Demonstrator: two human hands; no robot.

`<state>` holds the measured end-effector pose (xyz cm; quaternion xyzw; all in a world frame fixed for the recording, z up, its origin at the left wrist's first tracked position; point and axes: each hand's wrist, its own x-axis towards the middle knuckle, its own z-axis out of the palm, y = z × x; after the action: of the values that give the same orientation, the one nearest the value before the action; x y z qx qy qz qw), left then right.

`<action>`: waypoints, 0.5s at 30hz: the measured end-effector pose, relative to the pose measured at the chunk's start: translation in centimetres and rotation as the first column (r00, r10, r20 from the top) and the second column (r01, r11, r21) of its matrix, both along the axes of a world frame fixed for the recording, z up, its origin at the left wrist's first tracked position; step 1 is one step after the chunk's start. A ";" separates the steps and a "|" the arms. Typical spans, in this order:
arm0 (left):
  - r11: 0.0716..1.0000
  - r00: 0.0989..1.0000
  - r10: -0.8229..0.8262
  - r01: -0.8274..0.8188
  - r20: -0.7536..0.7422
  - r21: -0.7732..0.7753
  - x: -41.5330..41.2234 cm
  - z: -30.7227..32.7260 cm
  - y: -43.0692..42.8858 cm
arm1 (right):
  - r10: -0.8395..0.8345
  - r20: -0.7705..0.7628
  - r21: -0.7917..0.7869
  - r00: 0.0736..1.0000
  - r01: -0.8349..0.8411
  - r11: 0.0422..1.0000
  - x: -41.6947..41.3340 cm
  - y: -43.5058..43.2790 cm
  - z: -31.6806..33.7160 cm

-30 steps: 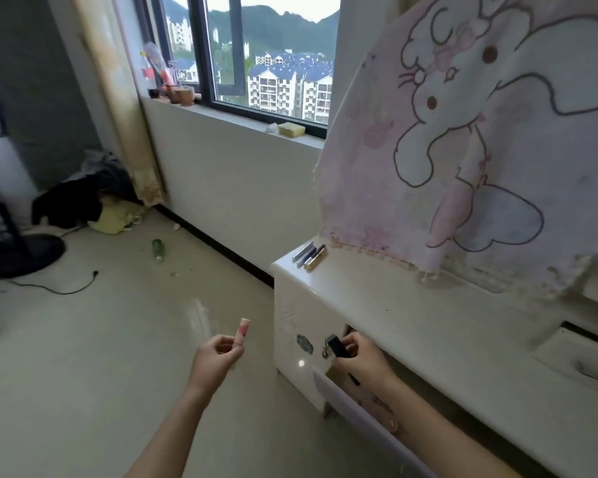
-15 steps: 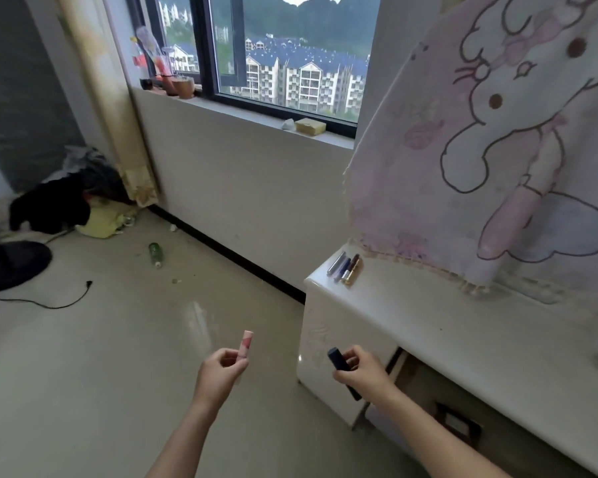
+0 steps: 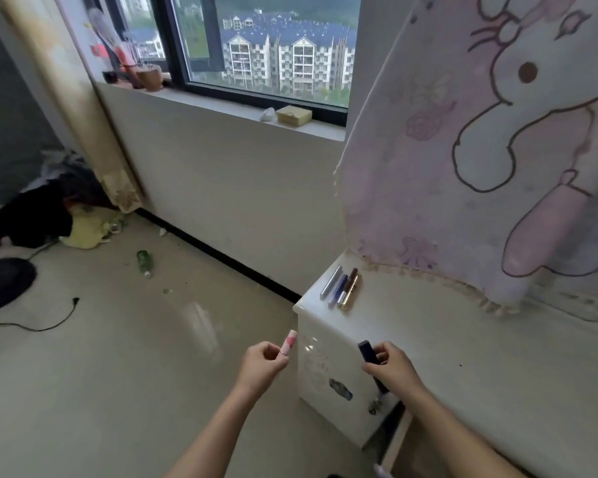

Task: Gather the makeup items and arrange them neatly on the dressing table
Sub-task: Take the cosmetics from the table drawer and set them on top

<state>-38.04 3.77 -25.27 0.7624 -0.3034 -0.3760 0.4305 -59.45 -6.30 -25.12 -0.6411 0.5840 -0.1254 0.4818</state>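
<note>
- My left hand (image 3: 261,362) pinches a small pink-and-white tube (image 3: 288,341); my right hand (image 3: 392,365) grips a dark navy tube (image 3: 368,353), possibly mascara.
- It has just risen from the drawer (image 3: 394,439) to the glossy white desk (image 3: 463,357).
- Slim metallic tubes (image 3: 340,288) lie in a row at its corner; I'd add these.

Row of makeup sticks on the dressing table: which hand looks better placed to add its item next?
Probably the right. The right hand holds the dark tube at the front edge of the dressing table, the row just ahead; the left hand holds the pink tube over the floor, off the corner.
</note>
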 end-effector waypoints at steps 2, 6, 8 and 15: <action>0.999 0.999 -0.034 0.033 0.026 0.034 -0.6 -0.2 -3.3 | -0.036 0.016 0.027 0.999 0.035 0.999 -0.4 -2.3 -0.6; 0.992 0.995 -0.091 0.088 0.034 0.088 -2.9 -1.1 -9.2 | -0.141 0.034 0.075 0.989 0.138 0.988 -2.3 -5.8 -1.9; 0.984 0.989 -0.141 0.135 0.045 0.118 -4.6 -1.7 -12.3 | -0.192 0.017 0.095 0.981 0.189 0.977 -3.7 -7.4 -2.7; 0.942 0.778 -0.312 0.181 0.545 0.281 -8.4 -2.6 -19.9 | -0.277 -0.060 0.120 0.959 0.282 0.952 -6.3 -9.2 -4.4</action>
<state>-46.48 -16.10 -27.87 0.8355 -0.4760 -0.2079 0.1794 -65.77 -15.53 -29.49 -0.5226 0.6859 -0.1412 0.4863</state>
